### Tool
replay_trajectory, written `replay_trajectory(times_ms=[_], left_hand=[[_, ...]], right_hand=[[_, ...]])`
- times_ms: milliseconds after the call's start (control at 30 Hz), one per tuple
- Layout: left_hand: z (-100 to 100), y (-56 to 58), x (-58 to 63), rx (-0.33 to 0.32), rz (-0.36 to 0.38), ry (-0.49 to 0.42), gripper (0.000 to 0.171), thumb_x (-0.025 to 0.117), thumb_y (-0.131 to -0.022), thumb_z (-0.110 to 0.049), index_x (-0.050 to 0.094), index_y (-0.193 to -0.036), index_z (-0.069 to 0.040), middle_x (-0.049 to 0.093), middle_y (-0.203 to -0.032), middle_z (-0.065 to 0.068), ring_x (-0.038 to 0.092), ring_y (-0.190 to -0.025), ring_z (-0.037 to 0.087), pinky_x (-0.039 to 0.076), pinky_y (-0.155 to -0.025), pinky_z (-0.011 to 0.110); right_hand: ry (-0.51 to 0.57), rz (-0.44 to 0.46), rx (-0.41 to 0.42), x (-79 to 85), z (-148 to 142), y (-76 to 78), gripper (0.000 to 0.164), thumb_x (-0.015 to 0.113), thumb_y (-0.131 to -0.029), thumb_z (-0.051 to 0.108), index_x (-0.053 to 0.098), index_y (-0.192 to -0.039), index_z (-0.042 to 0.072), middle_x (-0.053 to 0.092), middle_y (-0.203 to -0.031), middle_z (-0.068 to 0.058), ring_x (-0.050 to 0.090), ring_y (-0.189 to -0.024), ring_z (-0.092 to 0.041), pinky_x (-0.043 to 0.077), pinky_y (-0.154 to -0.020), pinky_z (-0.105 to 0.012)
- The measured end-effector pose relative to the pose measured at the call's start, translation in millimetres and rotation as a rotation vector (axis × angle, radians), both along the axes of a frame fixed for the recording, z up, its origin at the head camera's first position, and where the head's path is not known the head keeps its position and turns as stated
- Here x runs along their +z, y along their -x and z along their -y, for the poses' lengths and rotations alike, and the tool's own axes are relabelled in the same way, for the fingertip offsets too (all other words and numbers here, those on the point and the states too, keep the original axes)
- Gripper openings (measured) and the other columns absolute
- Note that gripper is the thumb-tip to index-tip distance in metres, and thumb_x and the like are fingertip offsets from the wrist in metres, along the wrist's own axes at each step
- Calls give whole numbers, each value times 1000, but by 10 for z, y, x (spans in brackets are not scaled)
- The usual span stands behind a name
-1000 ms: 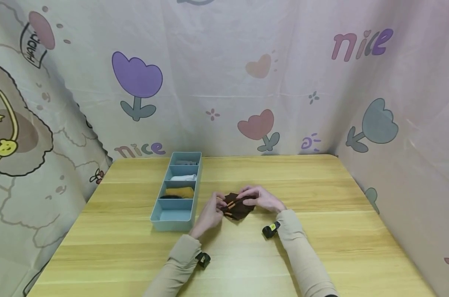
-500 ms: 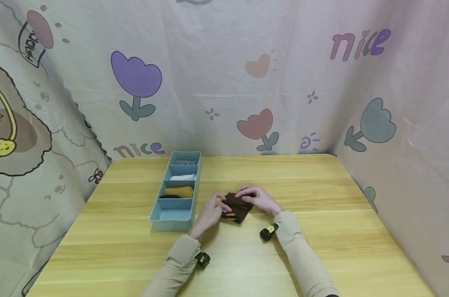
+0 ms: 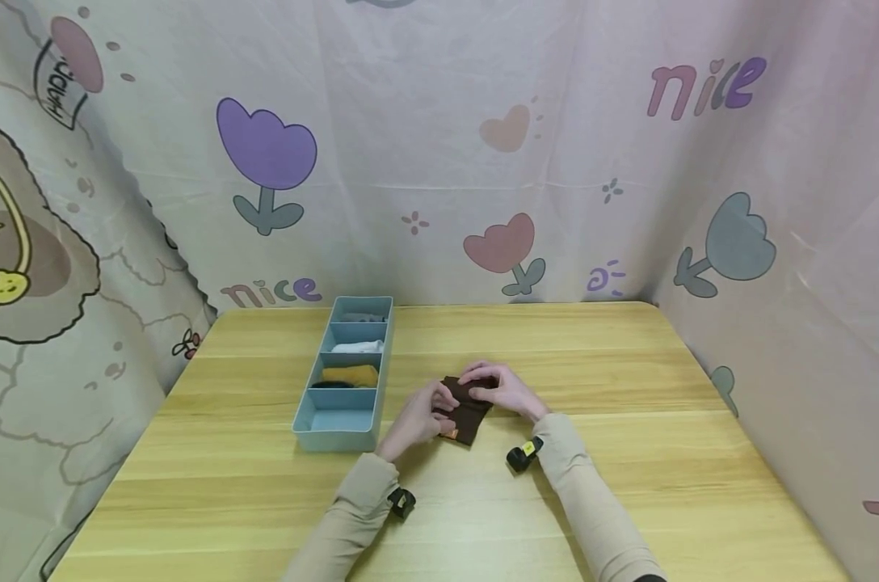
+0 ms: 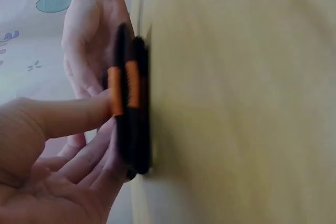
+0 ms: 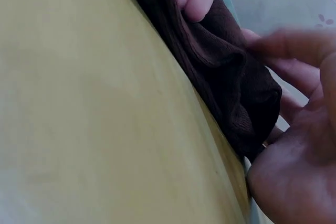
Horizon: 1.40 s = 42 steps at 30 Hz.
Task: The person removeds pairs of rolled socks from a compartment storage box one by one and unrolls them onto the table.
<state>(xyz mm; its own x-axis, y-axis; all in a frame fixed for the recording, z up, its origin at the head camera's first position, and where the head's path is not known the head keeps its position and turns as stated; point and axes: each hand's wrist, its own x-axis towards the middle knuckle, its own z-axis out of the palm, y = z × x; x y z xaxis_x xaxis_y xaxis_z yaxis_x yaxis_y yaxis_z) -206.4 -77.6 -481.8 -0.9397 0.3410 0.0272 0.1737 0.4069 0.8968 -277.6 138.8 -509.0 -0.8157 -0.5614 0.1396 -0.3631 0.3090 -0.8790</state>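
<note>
Keeping the brown cloth (image 3: 471, 422) evenly layered seemed to need light pressure. It lay well in from the far edge of the table (image 3: 592, 364), near the front right corner of the blue box (image 3: 334, 442). The left hand (image 3: 413, 419) touched its orange patch (image 4: 134, 85), the right hand (image 3: 510, 390) its bunched end; whether either pinched, I couldn't tell.

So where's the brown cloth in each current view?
Head: brown cloth below and slightly right of centre.
Left wrist: brown cloth left of centre, seen edge-on.
Right wrist: brown cloth rumpled, from top edge to right of centre.
Shared landmark: wooden tabletop, visible in all three.
</note>
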Motion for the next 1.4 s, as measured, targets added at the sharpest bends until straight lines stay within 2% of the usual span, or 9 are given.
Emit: replay_trajectory(times_ms=[133,233,433,567,733,1000,1167,1267,1400], left_hand=[[24,10,12,-28,17,22,32,75,-77,16,56,-101,5,70,-112,25,72,-99,38,62,-81,35],[28,14,11,-27,21,37,29,75,-78,14,57,-99,5,72,-112,23,72,-98,36,62,-80,35],[28,23,5,-13,-6,67,24,72,-80,12,58,-97,3,75,-108,19,71,-99,32,58,-81,31],[24,29,13,-7,11,61,25,72,-80,13,58,-97,2,75,-107,19,71,-97,31,57,-79,29],[26,35,13,-7,14,65,27,73,-79,12,58,-97,1,75,-105,19,70,-94,29,56,-76,27],[28,29,7,-11,9,41,27,73,-78,13,58,-98,3,74,-105,20,70,-91,27,55,-73,24],[27,24,13,-5,26,31,28,73,-79,14,57,-98,3,74,-106,21,70,-92,28,55,-73,24],[25,25,17,-5,38,34,28,73,-79,14,57,-99,3,74,-106,21,69,-92,27,56,-73,25],[22,35,14,-9,52,37,28,73,-79,13,58,-101,3,74,-107,20,69,-93,27,56,-75,26]], right_hand=[[-58,-34,22,16,6,7,34,79,-84,13,72,-117,12,64,-130,-11,55,-121,-22,43,-103,-32],[-71,-40,31,14,9,16,37,80,-82,11,71,-118,12,63,-130,-10,55,-120,-21,42,-103,-31],[-44,11,-2,12,47,24,33,77,-85,7,71,-118,7,64,-128,-15,56,-120,-27,44,-101,-35],[-43,25,-27,12,68,34,31,75,-88,9,70,-119,5,66,-127,-18,58,-118,-30,46,-100,-37],[-56,18,-46,20,83,53,28,74,-89,10,72,-117,7,70,-122,-14,61,-115,-24,47,-99,-34],[-77,-49,-88,33,109,90,25,71,-90,9,72,-115,6,72,-116,-13,62,-107,-21,48,-96,-32],[-66,-81,-104,39,142,122,29,70,-92,9,66,-121,5,69,-120,-14,62,-112,-27,48,-101,-41],[-30,-122,-94,33,163,153,27,68,-93,6,63,-120,4,68,-120,-16,61,-113,-31,47,-104,-47],[-6,-170,-102,17,175,187,20,68,-92,4,67,-113,5,69,-116,-15,61,-107,-32,48,-99,-44]])
